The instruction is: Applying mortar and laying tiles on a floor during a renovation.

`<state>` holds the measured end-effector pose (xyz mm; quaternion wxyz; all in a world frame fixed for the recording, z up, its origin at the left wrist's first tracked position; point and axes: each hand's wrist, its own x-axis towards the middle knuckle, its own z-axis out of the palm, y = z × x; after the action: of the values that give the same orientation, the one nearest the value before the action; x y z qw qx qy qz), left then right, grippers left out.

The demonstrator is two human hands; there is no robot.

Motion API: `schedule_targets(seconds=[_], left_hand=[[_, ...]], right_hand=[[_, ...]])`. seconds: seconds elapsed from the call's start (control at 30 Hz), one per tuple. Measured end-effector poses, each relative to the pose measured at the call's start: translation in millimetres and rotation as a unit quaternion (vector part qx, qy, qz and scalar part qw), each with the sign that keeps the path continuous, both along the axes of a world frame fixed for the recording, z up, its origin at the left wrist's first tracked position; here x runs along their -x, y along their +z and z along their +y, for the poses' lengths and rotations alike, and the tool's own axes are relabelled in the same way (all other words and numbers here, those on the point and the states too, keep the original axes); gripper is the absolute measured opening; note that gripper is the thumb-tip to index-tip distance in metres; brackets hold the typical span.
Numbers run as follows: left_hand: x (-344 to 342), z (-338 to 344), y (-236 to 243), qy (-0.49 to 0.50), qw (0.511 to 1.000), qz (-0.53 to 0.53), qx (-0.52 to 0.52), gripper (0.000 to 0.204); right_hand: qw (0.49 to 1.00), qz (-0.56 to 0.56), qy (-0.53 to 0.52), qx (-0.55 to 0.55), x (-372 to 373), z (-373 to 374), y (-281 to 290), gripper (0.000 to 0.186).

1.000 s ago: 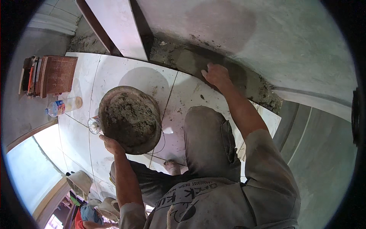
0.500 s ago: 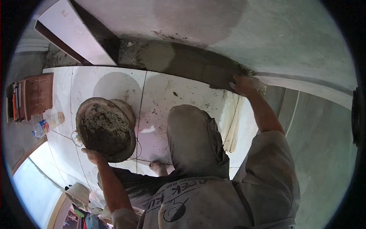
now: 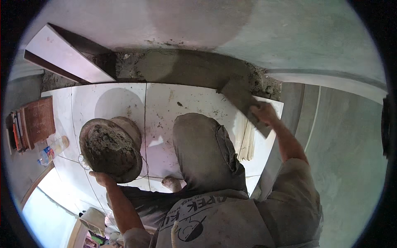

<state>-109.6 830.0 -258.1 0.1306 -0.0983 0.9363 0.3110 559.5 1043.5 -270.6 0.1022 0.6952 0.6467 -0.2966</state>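
Note:
My right hand [image 3: 263, 114] is closed on a plastering trowel [image 3: 240, 96] with a long flat grey blade. The blade slants from the mortar strip toward the tile edge. Along the foot of the wall, wet grey mortar [image 3: 178, 68] lies smooth in the middle, with rough lumps at both ends. At the left, my left hand [image 3: 102, 179] grips the rim of a tilted bucket [image 3: 133, 129]. Dark, crumbly mortar [image 3: 109, 144] covers its inside. My fingertips there are partly hidden behind the rim.
A loose white tile [image 3: 68, 53] leans at the wall on the left. White floor tiles [image 3: 161, 124] carry mortar crumbs. Thin pale strips [image 3: 245, 140] lie beside my knee. A plastic bottle [image 3: 53, 150] and a stack of brown tiles [image 3: 38, 120] are far left.
My right hand has drawn back from the wall corner toward me, bringing the trowel blade into clear view. The bucket remains in my left hand, and the whole view has shifted slightly.

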Motion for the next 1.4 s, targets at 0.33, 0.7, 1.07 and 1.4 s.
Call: schedule_targets(seconds=[0.33, 0.7, 1.07, 1.4], left_hand=[[-1.0, 3.8, 2.8, 0.001, 0.999, 0.018, 0.026, 0.095], [-3.0, 4.4, 9.1, 0.014, 1.0, -0.022, -0.018, 0.084], [-9.7, 2.7, 8.3, -0.009, 0.998, 0.032, 0.053, 0.078], [-14.3, -1.6, 27.3, 0.009, 0.997, -0.023, -0.072, 0.075]], right_hand=[[0.962, 0.119, -0.19, 0.157, 43.1, -50.6, -39.0, 0.053], [0.912, 0.178, -0.352, 0.108, 1.3, -17.0, -15.6, 0.036], [0.988, 0.136, 0.062, 0.028, 164.0, 81.9, 127.0, 0.043], [0.746, -0.085, 0.623, -0.218, 457.7, -4.5, 221.8, 0.02]])
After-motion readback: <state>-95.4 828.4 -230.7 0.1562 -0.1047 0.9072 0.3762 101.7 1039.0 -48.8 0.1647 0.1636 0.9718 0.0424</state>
